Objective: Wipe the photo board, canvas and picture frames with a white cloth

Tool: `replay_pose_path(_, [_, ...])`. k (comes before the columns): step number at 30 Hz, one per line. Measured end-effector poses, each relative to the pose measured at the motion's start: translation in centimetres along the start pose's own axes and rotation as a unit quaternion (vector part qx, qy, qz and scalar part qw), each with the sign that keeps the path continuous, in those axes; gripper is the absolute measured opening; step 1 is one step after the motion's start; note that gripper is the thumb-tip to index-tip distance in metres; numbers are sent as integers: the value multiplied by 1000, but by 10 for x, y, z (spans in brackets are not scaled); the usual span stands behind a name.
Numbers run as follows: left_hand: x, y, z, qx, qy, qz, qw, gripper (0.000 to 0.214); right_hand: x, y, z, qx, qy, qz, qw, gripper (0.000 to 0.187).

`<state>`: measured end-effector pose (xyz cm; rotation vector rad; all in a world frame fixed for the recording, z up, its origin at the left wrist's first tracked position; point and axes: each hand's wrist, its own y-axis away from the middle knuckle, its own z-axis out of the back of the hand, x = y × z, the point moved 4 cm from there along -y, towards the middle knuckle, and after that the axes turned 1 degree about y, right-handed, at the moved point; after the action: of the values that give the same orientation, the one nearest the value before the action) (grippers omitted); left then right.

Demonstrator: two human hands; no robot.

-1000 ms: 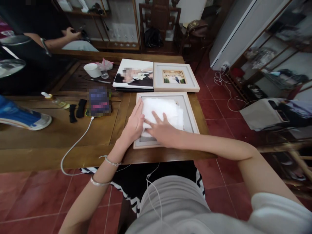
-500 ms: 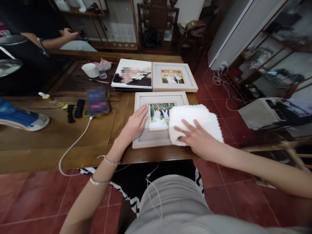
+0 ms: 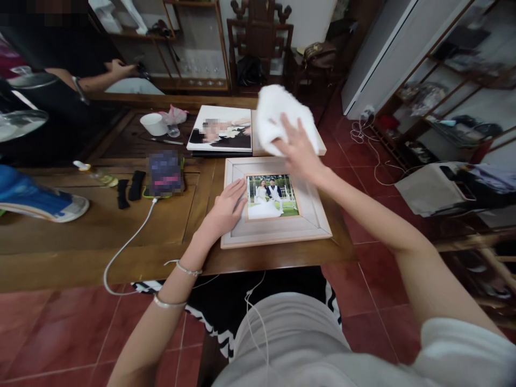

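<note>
A pale wooden picture frame [image 3: 310, 215] with a wedding photo lies flat near the front edge of the wooden table [image 3: 80, 226]. My left hand [image 3: 226, 208] rests flat on the frame's left side, fingers stretched out. My right hand [image 3: 296, 148] is raised over the far edge of this frame, holding a white cloth [image 3: 276, 115] that hangs over a second frame [image 3: 320, 148] behind it. A photo album [image 3: 221, 129] lies to the left of that second frame.
A phone [image 3: 163, 172] on a white charging cable [image 3: 129, 242], two black clips [image 3: 129, 185], a small bottle [image 3: 94, 172], a white cup [image 3: 153, 123] and a shoe [image 3: 44, 201] are on the table's left. Another person's arm [image 3: 92, 80] is at the far left. A chair [image 3: 258, 48] stands beyond the table.
My right hand swept the cloth rightward off the near frame, then lifted it up and away over the far frame. The wedding photo is now uncovered. My left hand stayed on the frame.
</note>
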<state>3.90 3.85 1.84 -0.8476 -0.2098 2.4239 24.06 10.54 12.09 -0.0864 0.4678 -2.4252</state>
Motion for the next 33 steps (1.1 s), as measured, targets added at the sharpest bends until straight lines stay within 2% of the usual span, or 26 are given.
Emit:
replay_pose_path(2, [-1,-1,1,1,-5,-2,1000,49,26,-20,-19,64,6,88,994,57])
replay_pose_path(4, [-2,-2,2,3,-12,4,1000,46,49,-27,-33,130,-6,159,979,60])
replay_pose_path(6, [-3,-3,2,4,-14,10,1000,43,63,-24,-39,168,-19,188,967,63])
replay_pose_path(8, [-4,-2,1,0,-10,12,1000,41,65,-17,-40,179,-21,180,967,62])
replay_pose_path(12, [-3,-1,-2,-15,4,2,1000,45,50,1,-35,182,-5,136,974,55])
replay_pose_path(20, [1,1,-3,-11,9,9,1000,48,-10,41,-11,234,83,11,969,50])
replay_pose_path(23, [1,1,-2,-9,6,13,1000,48,-25,56,-1,250,108,-23,962,49])
replay_pose_path(27, [0,-1,-1,-7,4,10,1000,48,-18,70,5,258,104,-11,961,51])
replay_pose_path(33, [-2,-2,1,-4,-15,5,1000,49,25,106,28,265,50,28,963,48])
